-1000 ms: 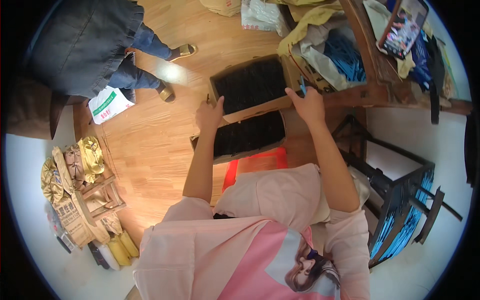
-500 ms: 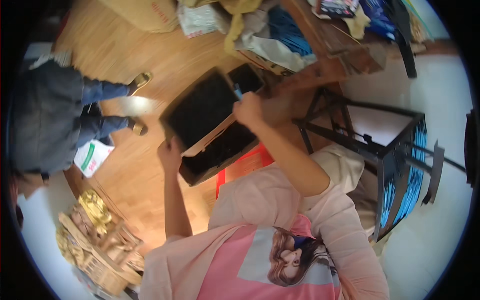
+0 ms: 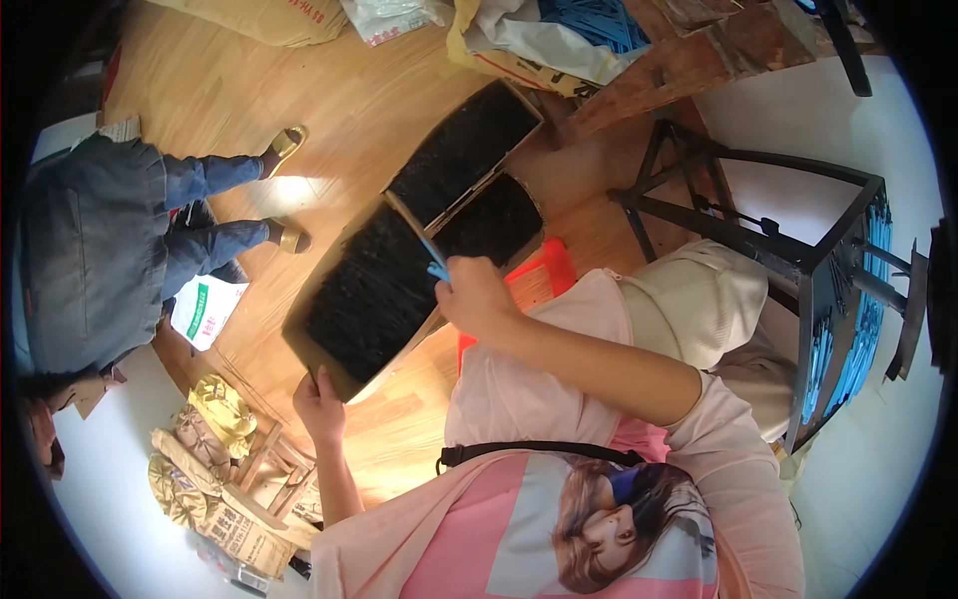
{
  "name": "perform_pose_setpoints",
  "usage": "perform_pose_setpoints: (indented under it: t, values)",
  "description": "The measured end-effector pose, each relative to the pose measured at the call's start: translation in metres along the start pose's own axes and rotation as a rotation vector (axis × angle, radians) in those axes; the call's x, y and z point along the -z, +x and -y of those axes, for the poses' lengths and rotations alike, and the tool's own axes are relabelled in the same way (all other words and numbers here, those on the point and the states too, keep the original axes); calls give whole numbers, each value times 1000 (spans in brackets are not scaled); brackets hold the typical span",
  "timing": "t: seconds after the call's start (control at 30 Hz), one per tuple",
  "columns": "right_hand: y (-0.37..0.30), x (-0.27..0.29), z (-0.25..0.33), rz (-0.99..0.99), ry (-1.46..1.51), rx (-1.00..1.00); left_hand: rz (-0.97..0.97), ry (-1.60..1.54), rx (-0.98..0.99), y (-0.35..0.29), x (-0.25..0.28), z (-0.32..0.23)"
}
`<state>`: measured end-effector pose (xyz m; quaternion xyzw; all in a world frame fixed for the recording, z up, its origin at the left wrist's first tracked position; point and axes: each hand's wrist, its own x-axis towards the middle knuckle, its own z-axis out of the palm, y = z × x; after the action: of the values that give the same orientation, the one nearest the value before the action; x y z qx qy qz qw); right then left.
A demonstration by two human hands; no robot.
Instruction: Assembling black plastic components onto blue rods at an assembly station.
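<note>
My left hand is closed on the near corner of an open cardboard box. Thin black strips fill that box, which is tilted. In my right hand, closed fingers hold a slim blue strip by the box's right edge; whether they also grip that edge I cannot tell. Just beyond stands another open cardboard box, with black contents split in two parts by a cardboard edge.
Close to my knees is a red plastic stool. On the right stands a black metal frame holding blue strips. A person in dark clothes stands at left. Sacks lie at the back, bundles at the lower left.
The hand-held box has shifted left and toward me, uncovering more of the box beyond. My right hand has come nearer with the blue strip; my left hand has moved slightly nearer.
</note>
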<state>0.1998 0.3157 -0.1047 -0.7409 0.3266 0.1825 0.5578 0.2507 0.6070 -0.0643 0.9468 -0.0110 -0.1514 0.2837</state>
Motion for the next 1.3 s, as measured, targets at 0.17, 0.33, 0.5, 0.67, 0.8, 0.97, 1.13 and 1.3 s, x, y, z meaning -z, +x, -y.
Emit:
perform_pose_setpoints:
  t: [0.17,0.33,0.5,0.67,0.8,0.97,1.13,1.3]
  values:
    - [13,19,-6,-109,-86,57,70,-70,-28,6,-27,-3]
    - [40,57,-11,-292,-168,161,27,-75,-121,36,-69,-30]
    - [81,80,-14,-431,-184,285,-21,-201,-126,78,-104,-50]
    - [120,79,-43,-569,-147,489,0,33,-126,105,-136,-42]
    - [140,76,-89,-539,-179,436,-34,-76,-198,113,-163,-47]
    - [145,68,-87,-586,-182,434,-82,-98,-249,114,-171,-27]
    - [130,77,-53,-517,-187,234,-64,-78,-200,125,-171,-27]
    - [121,87,-50,-490,-147,249,-23,19,-82,126,-165,-33]
